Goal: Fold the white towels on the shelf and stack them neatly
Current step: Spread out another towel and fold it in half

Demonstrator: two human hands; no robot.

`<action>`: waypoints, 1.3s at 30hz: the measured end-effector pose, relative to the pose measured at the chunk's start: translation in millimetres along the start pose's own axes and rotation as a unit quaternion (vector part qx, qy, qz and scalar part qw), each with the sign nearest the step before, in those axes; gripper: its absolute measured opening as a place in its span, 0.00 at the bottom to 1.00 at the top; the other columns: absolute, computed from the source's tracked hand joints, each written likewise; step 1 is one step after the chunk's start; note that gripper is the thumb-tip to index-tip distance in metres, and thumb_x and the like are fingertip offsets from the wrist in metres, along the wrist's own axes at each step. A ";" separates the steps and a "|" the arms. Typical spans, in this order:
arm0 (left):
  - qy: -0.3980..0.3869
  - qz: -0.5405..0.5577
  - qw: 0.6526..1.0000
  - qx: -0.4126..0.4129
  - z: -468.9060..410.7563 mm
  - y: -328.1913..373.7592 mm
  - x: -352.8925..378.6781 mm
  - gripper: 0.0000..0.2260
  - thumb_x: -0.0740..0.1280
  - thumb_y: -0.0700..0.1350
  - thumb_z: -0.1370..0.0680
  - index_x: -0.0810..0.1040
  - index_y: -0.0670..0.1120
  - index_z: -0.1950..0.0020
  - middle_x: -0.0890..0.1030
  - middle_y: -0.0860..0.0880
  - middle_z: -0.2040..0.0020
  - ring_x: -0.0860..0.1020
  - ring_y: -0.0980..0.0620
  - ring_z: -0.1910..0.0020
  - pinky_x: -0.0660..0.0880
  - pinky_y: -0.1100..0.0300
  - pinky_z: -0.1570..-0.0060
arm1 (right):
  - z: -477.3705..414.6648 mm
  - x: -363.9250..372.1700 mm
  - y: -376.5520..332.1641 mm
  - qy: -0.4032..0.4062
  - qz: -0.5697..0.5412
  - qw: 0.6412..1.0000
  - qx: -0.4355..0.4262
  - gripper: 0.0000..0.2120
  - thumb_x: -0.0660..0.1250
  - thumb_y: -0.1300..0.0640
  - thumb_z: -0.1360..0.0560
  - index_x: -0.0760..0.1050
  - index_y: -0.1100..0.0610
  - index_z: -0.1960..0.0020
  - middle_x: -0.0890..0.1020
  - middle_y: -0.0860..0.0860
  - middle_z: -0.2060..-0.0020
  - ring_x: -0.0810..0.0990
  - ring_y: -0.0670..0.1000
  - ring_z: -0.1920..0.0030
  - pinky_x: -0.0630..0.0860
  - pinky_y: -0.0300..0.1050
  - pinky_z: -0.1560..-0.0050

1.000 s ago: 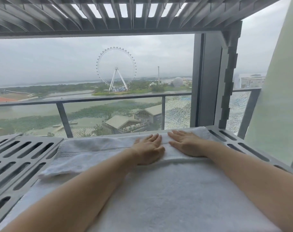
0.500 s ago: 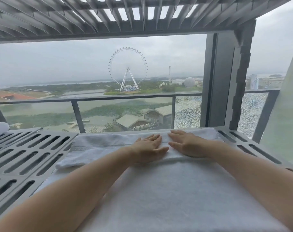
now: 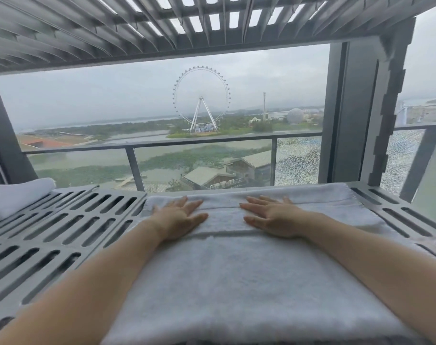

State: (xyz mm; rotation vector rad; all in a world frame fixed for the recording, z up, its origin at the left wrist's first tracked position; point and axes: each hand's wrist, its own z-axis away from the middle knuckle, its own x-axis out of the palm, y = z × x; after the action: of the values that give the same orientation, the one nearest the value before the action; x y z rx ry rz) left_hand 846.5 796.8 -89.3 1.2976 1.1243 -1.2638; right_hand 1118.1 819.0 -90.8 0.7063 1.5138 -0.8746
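Note:
A white towel (image 3: 236,275) lies spread on the grey slotted shelf (image 3: 62,235), with a folded band across its far end. My left hand (image 3: 179,217) lies flat on that band, left of the middle, fingers straight. Flat on the same band to the right is my right hand (image 3: 271,217), palm down. A gap of towel shows between the two hands. Another white towel (image 3: 15,195) sits folded at the shelf's far left edge, partly cut off by the frame.
A slotted grey shelf panel (image 3: 162,23) hangs close overhead. A dark upright post (image 3: 356,115) stands at the back right. Behind the shelf a window shows a balcony railing (image 3: 162,145) and a ferris wheel.
My hands have slid apart along the folded band, left hand to the left and right hand to the right. The view has shifted, bringing the folded towel at the far left into sight.

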 end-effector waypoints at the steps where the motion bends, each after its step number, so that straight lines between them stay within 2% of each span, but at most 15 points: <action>1: 0.016 0.000 1.000 0.014 1.5 1.2 0.1 0.29 0.45 0.69 0.26 0.49 0.63 0.26 0.49 0.52 0.23 0.50 0.48 0.24 0.45 0.36 0.30 | 2.6 -1.0 -2.2 0.017 -0.003 1.000 -0.004 0.28 0.47 0.33 0.25 0.53 0.39 0.27 0.51 0.42 0.25 0.47 0.45 0.25 0.42 0.64 0.30; 4: 0.087 0.032 0.988 0.123 13.1 6.8 -2.7 0.25 0.51 0.62 0.22 0.62 0.55 0.27 0.62 0.51 0.26 0.62 0.52 0.28 0.59 0.50 0.29 | 15.3 -4.0 -8.8 0.074 -0.045 0.996 -0.034 0.29 0.55 0.32 0.28 0.64 0.42 0.30 0.62 0.45 0.27 0.60 0.46 0.28 0.56 0.50 0.28; 5: 0.100 0.049 0.980 0.164 18.4 9.0 -3.8 0.23 0.54 0.61 0.22 0.67 0.55 0.29 0.67 0.52 0.28 0.65 0.54 0.30 0.62 0.54 0.30 | 20.9 -5.0 -9.6 0.081 -0.058 0.994 -0.046 0.30 0.57 0.31 0.30 0.66 0.43 0.32 0.65 0.45 0.28 0.62 0.45 0.29 0.58 0.46 0.29; 7: 0.106 0.062 0.968 0.221 30.4 10.5 -4.9 0.23 0.58 0.62 0.24 0.72 0.55 0.33 0.72 0.53 0.32 0.70 0.56 0.34 0.65 0.59 0.33 | 34.3 -6.6 -8.8 0.082 -0.056 0.993 -0.064 0.33 0.59 0.29 0.33 0.68 0.44 0.33 0.67 0.43 0.30 0.65 0.44 0.31 0.60 0.43 0.30; 10: 0.147 0.041 0.952 0.266 45.4 5.0 -5.4 0.23 0.63 0.63 0.27 0.77 0.53 0.37 0.77 0.53 0.37 0.76 0.55 0.40 0.72 0.58 0.39 | 55.2 -7.3 -0.5 0.113 -0.052 0.990 -0.074 0.30 0.64 0.33 0.32 0.71 0.46 0.35 0.71 0.43 0.33 0.69 0.43 0.34 0.63 0.39 0.32; 15: 0.240 -0.010 0.918 0.316 62.8 10.4 -12.0 0.10 0.69 0.49 0.26 0.82 0.52 0.46 0.83 0.55 0.46 0.82 0.53 0.50 0.79 0.57 0.57 | 74.7 -5.3 6.2 0.176 -0.074 0.980 -0.057 0.20 0.70 0.48 0.30 0.76 0.50 0.39 0.77 0.45 0.38 0.74 0.41 0.39 0.63 0.29 0.39; 18: 0.241 -0.041 0.917 0.316 65.9 18.0 -9.5 0.12 0.65 0.40 0.26 0.81 0.51 0.45 0.82 0.54 0.45 0.81 0.50 0.50 0.79 0.55 0.61 | 77.3 -4.6 1.2 0.198 -0.096 0.974 -0.049 0.17 0.72 0.54 0.32 0.79 0.52 0.43 0.80 0.45 0.43 0.76 0.40 0.43 0.62 0.23 0.43; 21: 0.237 -0.034 0.929 0.284 64.4 20.6 -4.7 0.18 0.61 0.36 0.26 0.79 0.51 0.40 0.79 0.55 0.40 0.79 0.50 0.44 0.76 0.55 0.55 | 82.0 -6.1 0.3 0.225 -0.133 0.964 -0.043 0.14 0.74 0.57 0.34 0.81 0.53 0.48 0.82 0.45 0.47 0.79 0.40 0.46 0.66 0.23 0.44; 23: 0.242 -0.019 0.933 0.267 63.1 21.3 -3.0 0.19 0.61 0.37 0.25 0.78 0.52 0.39 0.78 0.55 0.38 0.78 0.51 0.42 0.77 0.55 0.51 | 83.1 -6.8 -0.2 0.226 -0.141 0.963 -0.050 0.13 0.74 0.59 0.34 0.82 0.53 0.50 0.82 0.45 0.47 0.79 0.40 0.48 0.68 0.25 0.45; 26: 0.265 -0.027 0.926 0.267 64.2 20.1 -2.6 0.14 0.65 0.41 0.24 0.79 0.53 0.41 0.81 0.54 0.43 0.80 0.49 0.48 0.78 0.53 0.56 | 83.3 -7.6 -1.8 0.227 -0.130 0.962 -0.075 0.10 0.74 0.59 0.34 0.83 0.52 0.53 0.83 0.44 0.49 0.79 0.38 0.50 0.73 0.31 0.45; 29: 0.295 -0.023 0.915 0.274 68.6 16.1 -4.4 0.09 0.69 0.44 0.26 0.81 0.51 0.46 0.83 0.53 0.50 0.82 0.48 0.57 0.78 0.54 0.62 | 85.9 -9.9 -1.8 0.244 -0.090 0.960 -0.106 0.06 0.75 0.54 0.34 0.84 0.51 0.58 0.84 0.43 0.54 0.81 0.39 0.57 0.78 0.39 0.54; 32: 0.313 -0.025 0.907 0.282 70.6 13.7 -5.6 0.06 0.70 0.47 0.26 0.82 0.49 0.51 0.84 0.52 0.55 0.82 0.47 0.61 0.77 0.55 0.65 | 87.3 -11.7 -2.4 0.249 -0.058 0.960 -0.117 0.06 0.74 0.50 0.34 0.84 0.51 0.59 0.84 0.42 0.56 0.80 0.39 0.64 0.78 0.38 0.58; 35: 0.304 -0.023 0.910 0.282 71.1 13.1 -6.3 0.07 0.70 0.50 0.26 0.82 0.48 0.52 0.84 0.52 0.55 0.82 0.47 0.61 0.77 0.55 0.65 | 87.3 -11.4 -4.0 0.254 -0.045 0.959 -0.121 0.05 0.74 0.53 0.33 0.84 0.51 0.58 0.85 0.43 0.56 0.78 0.38 0.64 0.78 0.38 0.58; 39: 0.322 -0.039 0.891 0.318 76.9 17.8 -8.5 0.07 0.74 0.44 0.30 0.83 0.48 0.52 0.85 0.52 0.56 0.83 0.49 0.64 0.79 0.56 0.71 | 86.2 -10.9 -5.4 0.252 -0.034 0.961 -0.106 0.05 0.72 0.57 0.33 0.84 0.52 0.56 0.85 0.44 0.57 0.79 0.39 0.64 0.78 0.39 0.57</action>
State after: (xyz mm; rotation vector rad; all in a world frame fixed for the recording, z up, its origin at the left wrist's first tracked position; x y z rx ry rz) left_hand 855.7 718.6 -79.7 2.3086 1.2545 -1.3551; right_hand 1161.2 743.9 -81.7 0.7558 2.0615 -0.5919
